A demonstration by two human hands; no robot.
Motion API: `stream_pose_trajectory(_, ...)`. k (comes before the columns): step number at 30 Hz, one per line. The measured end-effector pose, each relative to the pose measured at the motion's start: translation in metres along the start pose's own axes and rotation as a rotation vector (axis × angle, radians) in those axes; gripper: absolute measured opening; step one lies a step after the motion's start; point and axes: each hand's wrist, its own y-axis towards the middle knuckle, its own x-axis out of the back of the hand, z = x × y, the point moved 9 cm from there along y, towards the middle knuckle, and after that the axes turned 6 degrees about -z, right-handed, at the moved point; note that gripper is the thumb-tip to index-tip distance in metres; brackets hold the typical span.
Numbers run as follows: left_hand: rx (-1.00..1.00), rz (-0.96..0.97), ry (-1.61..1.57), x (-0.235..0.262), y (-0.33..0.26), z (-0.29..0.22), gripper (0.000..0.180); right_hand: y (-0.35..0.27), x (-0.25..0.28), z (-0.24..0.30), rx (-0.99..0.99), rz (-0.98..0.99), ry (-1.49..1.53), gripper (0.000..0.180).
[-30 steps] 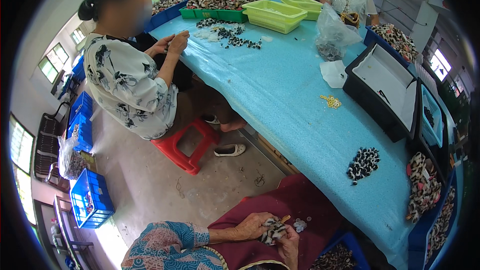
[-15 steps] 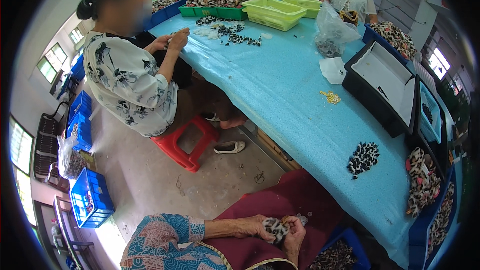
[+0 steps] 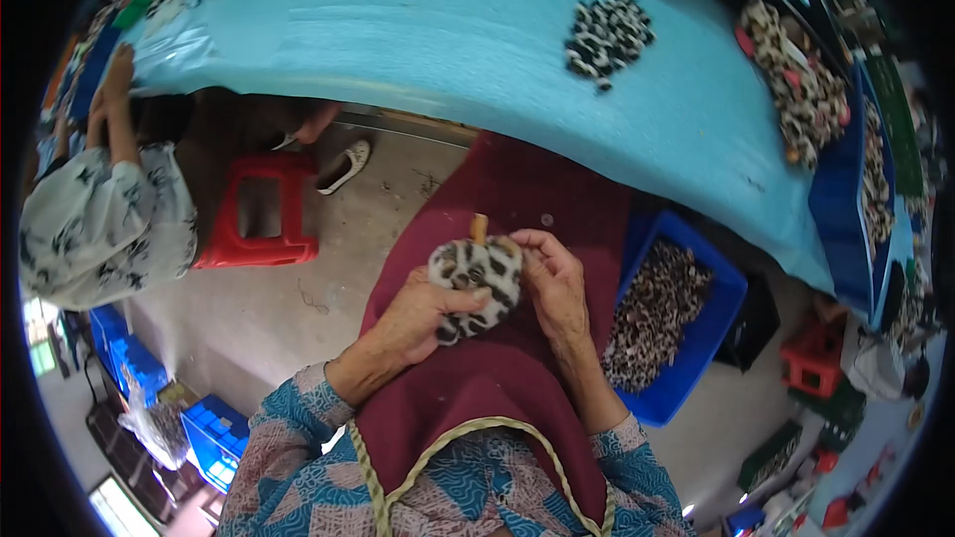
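Observation:
Over my lap, my left hand (image 3: 410,316) grips a furry plush piece (image 3: 491,268), white with black spots and stripes, its thumb pressed across the front. A tan tab (image 3: 479,229) sticks up from the top of the plush piece. On its right side my right hand (image 3: 553,278) has its fingertips closed at the upper edge, beside a small tan part; exactly what they pinch is partly hidden. The maroon apron (image 3: 418,418) lies beneath both hands, with a small clear disc (image 3: 546,220) on it.
A blue bin (image 3: 718,300) of small spotted pieces stands to my right. On the blue-covered table (image 3: 418,30) lie a pile of black-and-white pieces (image 3: 608,38) and a heap of spotted plush (image 3: 796,89). A person (image 3: 109,209) sits at the left near a red stool (image 3: 264,209).
The view has swung down and right, bringing my lap to the middle. The plush piece now faces upward, its front in plain sight; both hands still hold it.

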Motion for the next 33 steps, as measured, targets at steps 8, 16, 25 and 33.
stream_pose_trajectory(8,-0.010,-0.022,0.094,-0.006,0.008,0.013,0.036,-0.017,0.005,0.019,0.074,-0.020,-0.060,0.033)
stream_pose_trajectory(16,0.078,0.007,0.042,-0.010,0.013,0.017,0.045,-0.010,0.001,0.014,-0.059,-0.009,0.211,0.016)
stream_pose_trajectory(25,-0.014,-0.004,0.110,-0.006,0.014,0.016,0.042,-0.008,0.010,0.016,0.105,-0.075,-0.058,0.016)
stream_pose_trajectory(33,0.006,-0.116,0.054,0.017,0.026,0.020,0.030,-0.003,0.035,0.170,0.567,-0.232,-0.651,0.010)
